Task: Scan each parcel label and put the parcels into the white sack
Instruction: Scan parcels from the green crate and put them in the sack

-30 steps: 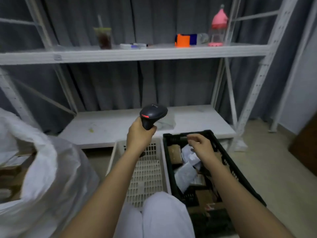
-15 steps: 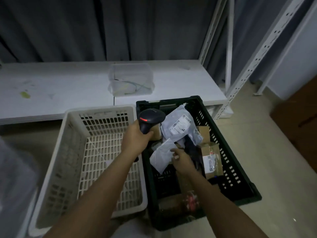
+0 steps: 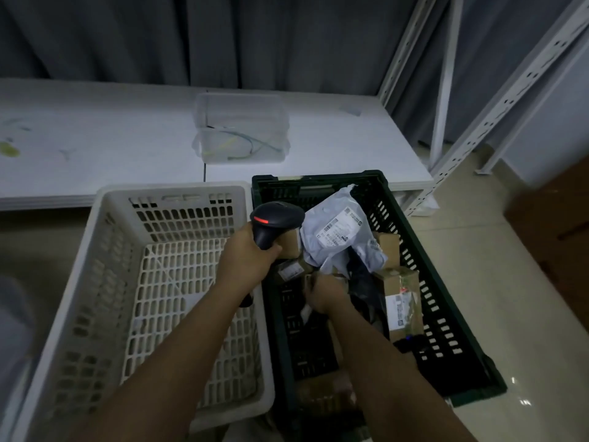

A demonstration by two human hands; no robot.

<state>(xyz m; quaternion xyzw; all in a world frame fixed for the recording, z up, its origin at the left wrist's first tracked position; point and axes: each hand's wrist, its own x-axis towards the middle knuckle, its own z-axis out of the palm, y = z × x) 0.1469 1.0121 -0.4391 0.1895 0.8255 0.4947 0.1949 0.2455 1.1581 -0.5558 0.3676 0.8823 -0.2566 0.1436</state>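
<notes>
— Gripping the barcode scanner (image 3: 276,222), that left hand (image 3: 243,260): fingers wrapped tight round the handle, head with its red light aimed toward one o'clock, over the near-left corner of the dark green crate (image 3: 446,317).

— And the right hand (image 3: 325,295)?

— Down inside the crate among the parcels. It's blurred; I can't tell whether the fingers are curled on something or loose.

— Where are the parcels?

— All in that crate. A grey poly mailer (image 3: 339,237) with a white label lies at twelve o'clock from the right hand, a taped cardboard box (image 3: 401,301) with a label at three o'clock, and a small brown box (image 3: 288,243) just behind the scanner.

— What's left of it?

— A white slatted basket (image 3: 105,282), touching the crate's side. At its twelve o'clock, on the low white shelf (image 3: 95,138), a clear plastic tub (image 3: 240,129) with cables inside.
</notes>
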